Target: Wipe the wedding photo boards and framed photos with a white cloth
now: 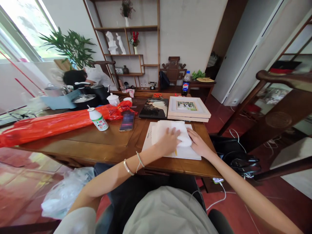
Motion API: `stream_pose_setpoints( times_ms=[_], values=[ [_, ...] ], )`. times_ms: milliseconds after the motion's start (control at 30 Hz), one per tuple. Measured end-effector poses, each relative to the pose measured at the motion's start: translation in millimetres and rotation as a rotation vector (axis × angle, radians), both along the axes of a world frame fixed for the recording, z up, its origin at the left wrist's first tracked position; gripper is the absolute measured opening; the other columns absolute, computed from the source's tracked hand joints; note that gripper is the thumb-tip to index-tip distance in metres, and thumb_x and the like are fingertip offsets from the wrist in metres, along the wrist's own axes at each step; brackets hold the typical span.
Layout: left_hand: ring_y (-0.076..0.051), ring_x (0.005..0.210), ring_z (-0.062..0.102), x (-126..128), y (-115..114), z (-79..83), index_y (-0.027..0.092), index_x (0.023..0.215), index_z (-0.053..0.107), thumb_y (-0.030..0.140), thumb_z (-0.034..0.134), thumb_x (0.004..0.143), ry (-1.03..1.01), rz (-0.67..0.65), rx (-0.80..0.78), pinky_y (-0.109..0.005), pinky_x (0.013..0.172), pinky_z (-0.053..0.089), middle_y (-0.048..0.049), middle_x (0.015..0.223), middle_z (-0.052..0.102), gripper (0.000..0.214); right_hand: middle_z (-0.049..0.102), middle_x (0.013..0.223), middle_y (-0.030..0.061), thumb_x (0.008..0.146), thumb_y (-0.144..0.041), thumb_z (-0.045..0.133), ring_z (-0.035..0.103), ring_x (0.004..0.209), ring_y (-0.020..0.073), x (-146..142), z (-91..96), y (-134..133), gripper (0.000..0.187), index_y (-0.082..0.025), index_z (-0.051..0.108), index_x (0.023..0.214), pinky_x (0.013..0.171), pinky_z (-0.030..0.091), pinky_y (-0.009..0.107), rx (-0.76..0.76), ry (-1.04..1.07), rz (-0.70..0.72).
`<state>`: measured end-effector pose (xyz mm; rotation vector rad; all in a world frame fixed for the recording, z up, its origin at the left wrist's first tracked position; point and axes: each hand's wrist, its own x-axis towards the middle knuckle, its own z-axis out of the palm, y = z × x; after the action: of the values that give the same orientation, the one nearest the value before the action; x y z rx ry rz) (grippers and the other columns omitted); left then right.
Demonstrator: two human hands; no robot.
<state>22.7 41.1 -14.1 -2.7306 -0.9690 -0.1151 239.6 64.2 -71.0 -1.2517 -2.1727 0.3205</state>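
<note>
A white folded cloth (184, 138) lies on a flat white board (148, 143) near the front edge of the wooden table. My left hand (169, 141) rests on top of the cloth, its fingers spread and slightly bent. Along the right side of the cloth, my right hand (198, 143) lies with its fingers stretched out, touching the cloth's edge and the board. Neither hand visibly grips anything. A patch of yellow shows on the board just below my left hand. The board's middle is hidden under the cloth.
Behind the board are stacked white picture frames (188, 110) and a dark picture panel (154, 109). Left stand a phone (127, 121), a white-green bottle (98, 119) and a long red plastic-wrapped bundle (56, 125). A cola bottle (186, 84) stands farther back. Another person (94, 75) leans at the far left.
</note>
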Motion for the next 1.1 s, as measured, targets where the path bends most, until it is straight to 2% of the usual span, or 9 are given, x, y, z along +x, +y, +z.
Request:
stream_pose_setpoints(
  times_ms=[167,267,333,533,667,767,967,1033,1100],
  values=[
    [-0.042,0.127,0.044,5,-70,2.6,0.018,0.099,0.073,0.024,0.049,0.092,0.055,-0.064,0.083,-0.058,0.099,0.037,-0.0190,0.137,0.050,0.025,0.044,0.147,0.0078,0.086,-0.018,0.041,0.034,0.140,0.0276,2,1.0,-1,0.052,-0.023,0.048,0.138,0.114,0.028,0.054,-0.009,0.027,0.029],
    [-0.042,0.128,0.044,2,-83,5.0,0.020,0.100,0.073,0.026,0.052,0.090,0.033,-0.091,0.051,-0.056,0.100,0.038,-0.0171,0.138,0.050,0.023,0.045,0.146,0.0062,0.088,-0.019,0.039,0.033,0.140,0.0263,3,0.0,-1,0.051,-0.025,0.047,0.139,0.115,0.028,0.055,-0.008,0.034,0.031],
    [-0.038,0.128,0.044,0,-71,6.0,0.021,0.102,0.072,0.030,0.053,0.090,0.004,-0.071,0.017,-0.053,0.100,0.039,-0.0155,0.139,0.049,0.024,0.045,0.146,0.0063,0.088,-0.020,0.040,0.034,0.140,0.0265,3,-1.0,0,0.051,-0.025,0.047,0.139,0.115,0.029,0.054,-0.001,0.032,0.034],
    [-0.034,0.138,0.032,0,9,4.8,0.018,0.110,0.068,0.025,0.050,0.092,-0.033,0.081,-0.021,-0.051,0.108,0.033,-0.0131,0.148,0.037,0.027,0.044,0.147,0.0096,0.086,-0.018,0.041,0.034,0.139,0.0282,2,-3.9,3,0.053,-0.020,0.046,0.139,0.115,0.028,0.053,0.033,-0.005,0.014],
    [-0.032,0.139,0.031,7,20,3.8,0.013,0.106,0.069,0.021,0.045,0.093,-0.026,0.064,0.013,-0.050,0.110,0.031,-0.0161,0.148,0.037,0.028,0.045,0.146,0.0096,0.086,-0.017,0.040,0.035,0.139,0.0280,1,-4.7,3,0.053,-0.020,0.046,0.139,0.115,0.028,0.054,0.052,0.003,0.006],
    [-0.033,0.134,0.038,13,-5,1.9,0.012,0.104,0.070,0.017,0.043,0.093,0.020,0.029,0.066,-0.051,0.107,0.033,-0.0195,0.141,0.046,0.030,0.043,0.147,0.0093,0.086,-0.020,0.044,0.035,0.139,0.0283,2,-4.5,2,0.053,-0.022,0.046,0.139,0.114,0.029,0.053,0.028,0.011,0.031],
    [-0.036,0.125,0.048,15,-84,-0.4,0.013,0.103,0.072,0.025,0.052,0.090,0.055,-0.119,0.144,-0.050,0.103,0.035,-0.0197,0.133,0.054,0.027,0.042,0.148,0.0083,0.090,-0.022,0.039,0.034,0.140,0.0257,4,-4.5,2,0.049,-0.022,0.047,0.138,0.116,0.027,0.051,-0.022,0.027,-0.004],
    [-0.033,0.126,0.048,9,-97,4.1,0.016,0.101,0.072,0.025,0.052,0.090,0.043,-0.177,0.126,-0.049,0.105,0.033,-0.0164,0.133,0.055,0.025,0.042,0.148,0.0078,0.090,-0.022,0.040,0.034,0.140,0.0257,4,-4.7,2,0.050,-0.023,0.047,0.139,0.115,0.027,0.052,-0.023,0.023,-0.002],
    [-0.030,0.126,0.048,2,-92,10.8,0.019,0.099,0.072,0.025,0.052,0.090,0.019,-0.205,0.065,-0.049,0.108,0.030,-0.0136,0.133,0.055,0.023,0.042,0.148,0.0073,0.090,-0.023,0.041,0.034,0.139,0.0258,3,-4.8,2,0.049,-0.024,0.046,0.139,0.115,0.028,0.053,-0.019,0.021,0.004]
  ],
)
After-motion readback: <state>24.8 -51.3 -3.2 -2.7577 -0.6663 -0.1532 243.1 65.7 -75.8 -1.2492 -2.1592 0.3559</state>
